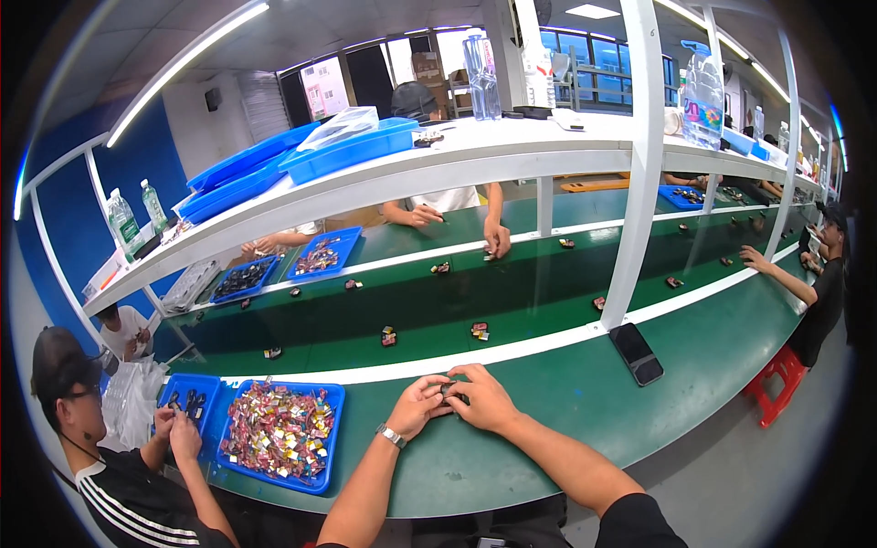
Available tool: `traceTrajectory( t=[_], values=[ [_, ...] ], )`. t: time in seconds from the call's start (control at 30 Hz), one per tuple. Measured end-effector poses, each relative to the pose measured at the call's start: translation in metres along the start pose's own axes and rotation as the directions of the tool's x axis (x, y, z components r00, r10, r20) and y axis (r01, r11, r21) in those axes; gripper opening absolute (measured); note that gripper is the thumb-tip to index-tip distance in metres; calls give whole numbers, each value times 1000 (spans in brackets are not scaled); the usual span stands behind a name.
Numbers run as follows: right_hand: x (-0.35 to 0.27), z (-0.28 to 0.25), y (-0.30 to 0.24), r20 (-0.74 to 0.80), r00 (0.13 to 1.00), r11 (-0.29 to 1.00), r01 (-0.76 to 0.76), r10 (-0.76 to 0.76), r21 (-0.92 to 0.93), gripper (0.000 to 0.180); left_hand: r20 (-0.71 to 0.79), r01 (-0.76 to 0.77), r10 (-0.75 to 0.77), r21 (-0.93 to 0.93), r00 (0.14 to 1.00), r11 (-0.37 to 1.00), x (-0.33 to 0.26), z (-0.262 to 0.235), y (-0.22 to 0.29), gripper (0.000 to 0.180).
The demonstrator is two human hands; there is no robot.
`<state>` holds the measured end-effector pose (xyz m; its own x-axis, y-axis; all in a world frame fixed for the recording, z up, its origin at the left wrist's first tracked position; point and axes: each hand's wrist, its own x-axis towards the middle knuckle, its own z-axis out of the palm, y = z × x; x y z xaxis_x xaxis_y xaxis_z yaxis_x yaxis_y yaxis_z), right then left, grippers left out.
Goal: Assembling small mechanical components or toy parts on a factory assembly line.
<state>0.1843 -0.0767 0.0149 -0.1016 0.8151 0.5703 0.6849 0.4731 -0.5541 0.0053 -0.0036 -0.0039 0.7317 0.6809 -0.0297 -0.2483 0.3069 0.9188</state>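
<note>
Head camera: above the wearer's side, fisheye, facing forward and down
Near: left hand (416, 406) and right hand (484, 400), close, over green tabletop (566, 393)
Far: windows (609, 57), small

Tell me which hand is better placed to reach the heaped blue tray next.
Left, I'd judge: the left hand is nearer the heaped blue tray, and the right hand would likely have to cross the left forearm. Both hands' fingertips hold a small dark part.

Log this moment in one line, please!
left hand, right hand: holding small dark part | left: blue tray, heaped parts | right: black phone
</note>
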Motion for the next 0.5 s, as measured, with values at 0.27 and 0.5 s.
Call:
traceTrajectory(
  t=[0.27,0.5],
  values=[
    [-4,13,3,-85,995,995,-45,52,84,13,-9,-43,43,-7,999,999,1,0,-2,29],
    [-4,14,8,-57,993,983,-97,107,155,13,-46,-29,30,14,998,999,0,2,-2,27]
  ],
)
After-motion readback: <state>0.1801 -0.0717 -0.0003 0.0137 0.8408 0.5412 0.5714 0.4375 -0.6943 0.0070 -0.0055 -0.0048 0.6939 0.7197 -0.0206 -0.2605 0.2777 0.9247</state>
